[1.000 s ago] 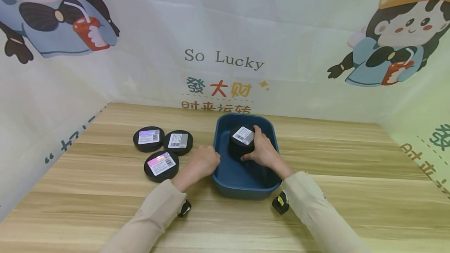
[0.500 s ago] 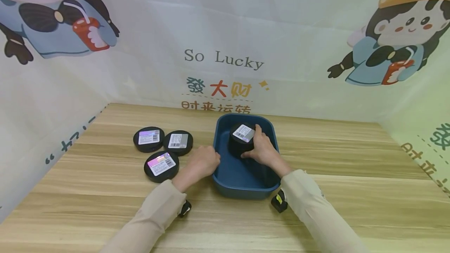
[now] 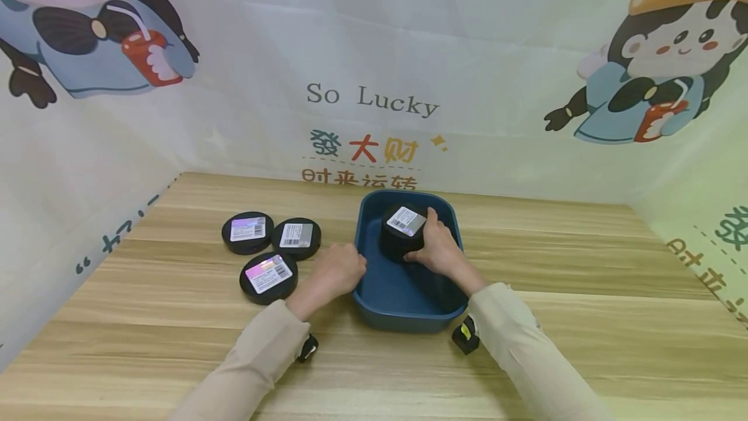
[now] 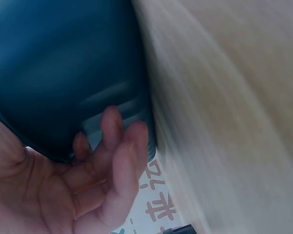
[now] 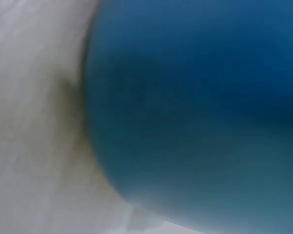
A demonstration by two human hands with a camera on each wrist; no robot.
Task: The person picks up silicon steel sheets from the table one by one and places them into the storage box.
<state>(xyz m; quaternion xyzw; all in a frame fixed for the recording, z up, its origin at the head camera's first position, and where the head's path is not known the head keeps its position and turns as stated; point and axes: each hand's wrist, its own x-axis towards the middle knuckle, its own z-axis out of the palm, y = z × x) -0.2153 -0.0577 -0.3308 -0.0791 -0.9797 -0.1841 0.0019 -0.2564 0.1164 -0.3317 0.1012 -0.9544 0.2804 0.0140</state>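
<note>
- Nudged very slightly toward the far end of a deep blue rectangular plastic box [image 3: 406, 323] since a second ago: tall, round, white-labelled black container [image 3: 400, 247].
- Held upright within the box, pinched between thumb and fingers of the right hand [image 3: 439, 248].
- Gripping the box's left rim with the left hand [image 3: 335, 270], fingers curled along the outer wall.
- Lying left of the box on a wood-grain table [image 3: 362, 382]: three flat, round, white-labelled black discs [image 3: 269, 276].

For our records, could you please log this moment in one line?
left hand: holds blue bin; right hand: grips black cylinder inside; three discs: on table
</note>
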